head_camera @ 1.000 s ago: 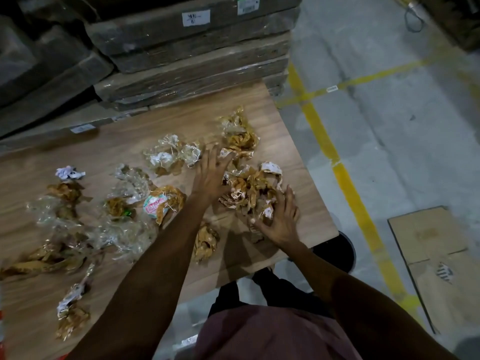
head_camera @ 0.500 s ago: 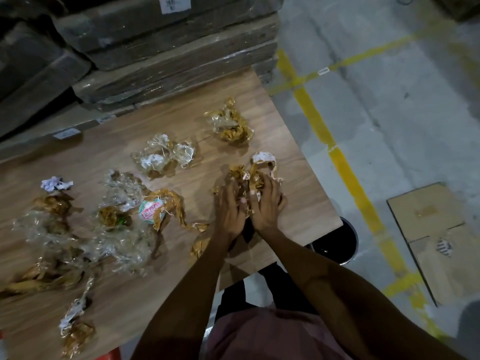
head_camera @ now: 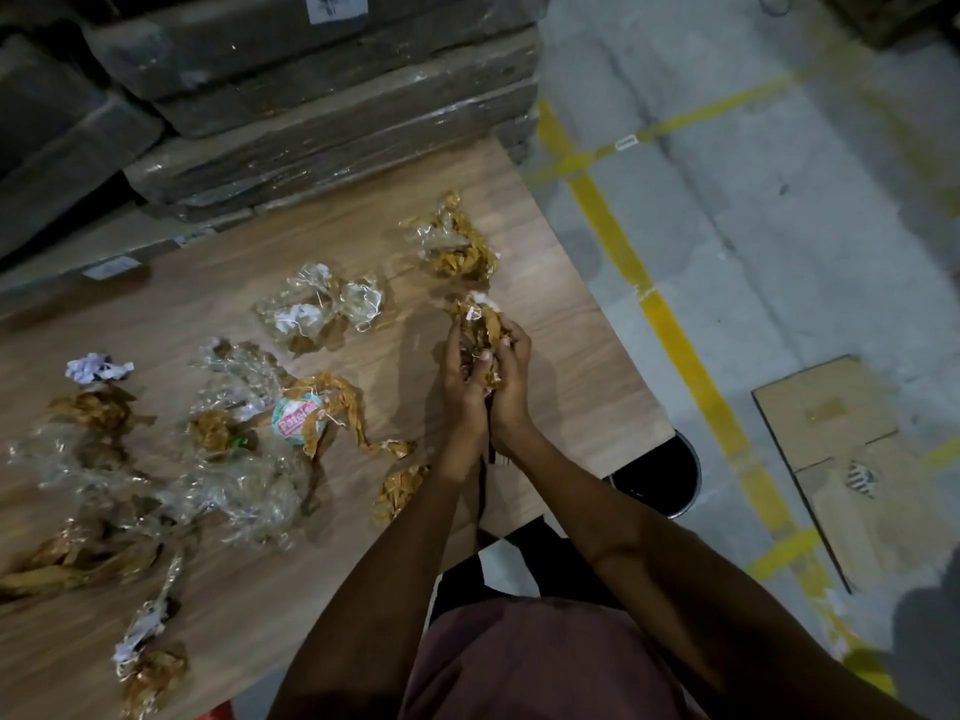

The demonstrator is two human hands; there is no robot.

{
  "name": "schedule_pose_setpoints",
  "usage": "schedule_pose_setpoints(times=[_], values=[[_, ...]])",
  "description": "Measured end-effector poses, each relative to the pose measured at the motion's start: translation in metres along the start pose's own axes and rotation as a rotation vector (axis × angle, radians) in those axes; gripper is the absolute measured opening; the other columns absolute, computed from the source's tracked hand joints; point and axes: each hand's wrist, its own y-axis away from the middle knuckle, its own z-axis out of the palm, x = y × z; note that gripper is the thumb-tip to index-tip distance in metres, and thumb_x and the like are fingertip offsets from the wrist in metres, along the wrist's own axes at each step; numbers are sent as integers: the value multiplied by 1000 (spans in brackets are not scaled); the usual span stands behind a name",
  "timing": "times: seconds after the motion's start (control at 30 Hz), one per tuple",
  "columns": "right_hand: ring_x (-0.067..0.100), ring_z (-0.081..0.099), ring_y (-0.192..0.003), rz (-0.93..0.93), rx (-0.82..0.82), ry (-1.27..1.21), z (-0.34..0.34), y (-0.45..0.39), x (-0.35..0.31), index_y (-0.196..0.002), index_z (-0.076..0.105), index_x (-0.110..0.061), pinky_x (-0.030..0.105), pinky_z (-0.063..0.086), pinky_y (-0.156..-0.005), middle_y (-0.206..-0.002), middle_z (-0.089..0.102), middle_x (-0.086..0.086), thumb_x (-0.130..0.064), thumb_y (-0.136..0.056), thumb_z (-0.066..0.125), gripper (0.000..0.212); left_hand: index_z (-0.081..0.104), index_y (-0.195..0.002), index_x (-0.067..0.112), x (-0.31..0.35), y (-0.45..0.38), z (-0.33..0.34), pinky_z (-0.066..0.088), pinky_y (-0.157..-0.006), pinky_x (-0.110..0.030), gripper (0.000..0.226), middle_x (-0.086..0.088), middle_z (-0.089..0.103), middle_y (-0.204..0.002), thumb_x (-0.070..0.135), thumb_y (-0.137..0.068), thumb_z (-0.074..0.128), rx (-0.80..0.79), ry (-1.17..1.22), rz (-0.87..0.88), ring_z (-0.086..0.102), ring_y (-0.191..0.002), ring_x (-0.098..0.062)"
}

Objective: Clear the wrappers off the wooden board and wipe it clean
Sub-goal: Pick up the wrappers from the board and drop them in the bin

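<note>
Since both hands cup one wad [head_camera: 480,335] of brown wrappers just above the tabletop [head_camera: 582,376] near its right edge, the left hand [head_camera: 462,387] and right hand [head_camera: 511,387] each have a closed grip on it, probably to carry it to the black bin [head_camera: 670,480] below the near right corner. Other wrappers lie scattered leftward; one round label [head_camera: 297,419] shows red lettering I cannot read. White tags on the stacked boards [head_camera: 322,2] are illegible.
</note>
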Motion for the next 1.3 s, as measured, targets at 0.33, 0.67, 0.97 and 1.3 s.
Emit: schedule_pose_setpoints(times=[0.33, 0.67, 0.97, 1.3], values=[[36, 56, -126, -159, 72, -435, -20, 51, -73, -133, 50, -9, 45, 50, -104, -143, 49, 31, -32, -97, 49, 43, 50, -141, 28, 50, 29, 3, 48, -110, -52, 63, -9, 58, -144, 40, -84, 71, -78, 105, 160, 57, -131, -24], [47, 51, -132, -265, 449, -543, -94, 83, -70, -128, 55, -17, 58, 46, -111, -142, 50, 31, -47, -89, 57, 49, 53, -141, 15, 67, 91, 62, 54, -102, -39, 65, -5, 63, -135, 37, -83, 70, -361, 55, 198, 64, -121, -17], [31, 61, -117, -67, 722, -766, -231, 88, -37, -131, 56, -5, 39, 52, -95, -125, 63, 16, -30, -96, 59, 42, 55, -138, 28, 20, 153, 172, 53, -102, -51, 63, -1, 65, -134, 37, -79, 76, -600, -80, 36, 65, -120, -17], [28, 69, -111, 297, 753, -994, -388, 55, 42, -129, 68, -8, 37, 54, -96, -124, 72, 13, -41, -101, 52, 46, 59, -120, 55, -92, 193, 317, 54, -100, -52, 49, 4, 68, -127, 43, -74, 74, -658, -287, -180, 66, -117, -18]])
